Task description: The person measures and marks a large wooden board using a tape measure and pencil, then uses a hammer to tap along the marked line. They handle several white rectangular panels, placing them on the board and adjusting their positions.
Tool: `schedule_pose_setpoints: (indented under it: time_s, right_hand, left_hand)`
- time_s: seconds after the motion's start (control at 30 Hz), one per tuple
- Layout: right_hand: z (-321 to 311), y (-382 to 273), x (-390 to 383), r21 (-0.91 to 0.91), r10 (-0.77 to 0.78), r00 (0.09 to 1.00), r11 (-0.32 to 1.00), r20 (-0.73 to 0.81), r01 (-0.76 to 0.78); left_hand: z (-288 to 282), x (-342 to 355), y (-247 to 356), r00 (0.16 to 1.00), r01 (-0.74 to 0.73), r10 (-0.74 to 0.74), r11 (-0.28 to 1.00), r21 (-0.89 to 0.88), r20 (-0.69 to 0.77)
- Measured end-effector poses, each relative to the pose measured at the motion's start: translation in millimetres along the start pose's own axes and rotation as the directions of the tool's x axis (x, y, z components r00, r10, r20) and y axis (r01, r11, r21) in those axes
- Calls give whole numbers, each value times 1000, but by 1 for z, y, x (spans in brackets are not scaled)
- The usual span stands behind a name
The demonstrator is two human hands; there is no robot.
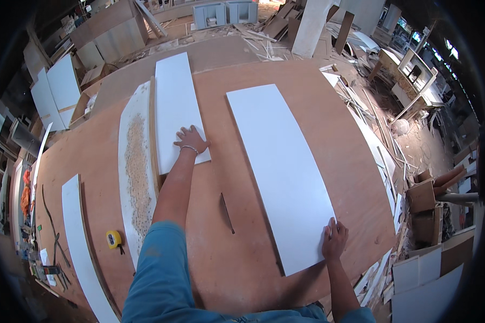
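The left hand [192,141] lies palm down with fingers spread, pressing on the near end of the left board [177,97] without gripping it. The right hand [335,239], fingers bent, touches the right board [280,172] at its right side, by the corner closest to the desk's near edge; whether it grips underneath, I cannot tell.

Both white boards lie lengthwise on the brown desk [221,126], apart, the right one nearer the desk's right edge. Between them, toward the near edge, is a thin dark slit or sliver [227,212].

A speckled board [137,167], strewn with tan crumbs, lies just beside the left board and blocks its left side; the left forearm passes over its edge. Farther left, a yellow tape measure [113,239] sits near a white strip [84,237], and dark cords [56,231] lie by the desk's left edge.

Wood scraps [380,129] crowd along the right edge. Beyond the far edge stand grey cabinets [224,14] and a pale pillar [311,27].
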State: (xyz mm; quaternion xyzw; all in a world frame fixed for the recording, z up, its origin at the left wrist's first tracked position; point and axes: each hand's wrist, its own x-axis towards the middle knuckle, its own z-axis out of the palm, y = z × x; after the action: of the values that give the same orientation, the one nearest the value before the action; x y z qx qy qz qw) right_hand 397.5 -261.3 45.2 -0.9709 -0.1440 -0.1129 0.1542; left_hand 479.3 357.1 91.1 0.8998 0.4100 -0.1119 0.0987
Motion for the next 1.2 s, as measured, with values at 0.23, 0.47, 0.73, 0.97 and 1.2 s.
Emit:
schedule_pose_setpoints:
  time_s: [0.23,0.47,0.73,0.97,1.2]
  right_hand:
    - [-1,2,-6,22,-12,999,1000,-53,13]
    - [6,-2,0,43,-58,994,997,-97,63]
    - [12,34,-27,84,40,999,996,23,-42]
    - [-29,96,-94,-76,-128,987,990,-94,121]
    - [-65,158,-136,-180,-62,996,982,-59,50]
  left_hand:
    - [-52,23,-21,943,-214,200,977,-25,-265]
    - [-120,-4,-158,855,-74,-87,956,-286,-511]
    - [-100,-289,-221,855,-174,27,956,-238,-517]
    - [-83,-485,-302,728,-136,70,990,-43,-682]
    - [-75,-549,-388,745,111,-179,983,-145,-643]
